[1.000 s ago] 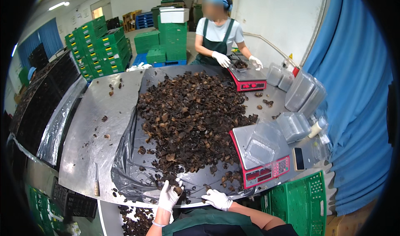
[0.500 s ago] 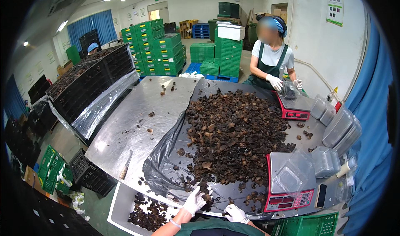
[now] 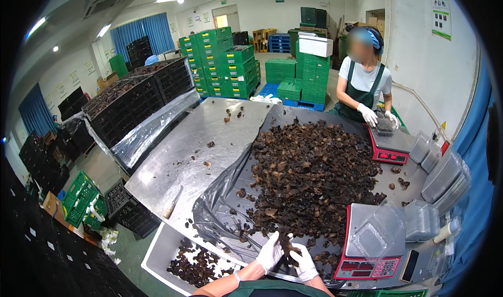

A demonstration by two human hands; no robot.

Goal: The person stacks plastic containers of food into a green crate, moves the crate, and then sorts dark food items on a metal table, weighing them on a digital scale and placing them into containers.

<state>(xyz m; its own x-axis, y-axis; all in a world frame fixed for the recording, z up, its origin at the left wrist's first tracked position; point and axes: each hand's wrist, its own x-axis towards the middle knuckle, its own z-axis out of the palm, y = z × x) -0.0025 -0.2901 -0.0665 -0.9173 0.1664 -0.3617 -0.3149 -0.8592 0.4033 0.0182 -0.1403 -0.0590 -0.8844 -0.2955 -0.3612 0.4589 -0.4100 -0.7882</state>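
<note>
Both my hands, in white gloves, meet at the near edge of a large heap of dark brown wood ear mushrooms. Between them is a dark wood ear mushroom clump. My left hand is closed on its left side, while my right hand grips it from the right, fingers partly hidden by the clump. Under the heap lies black plastic sheeting over the steel table. Left of my left forearm, a white bin holds loose mushroom pieces.
A red scale bearing a clear plastic container stands at right, near a phone and stacked clear containers. A knife lies on the table. Across it, a co-worker handles a container on another scale.
My hands have come together; the right has risen from the table edge to the clump by the left. The view has swung left, and the co-worker's hands stay at the far scale.
</note>
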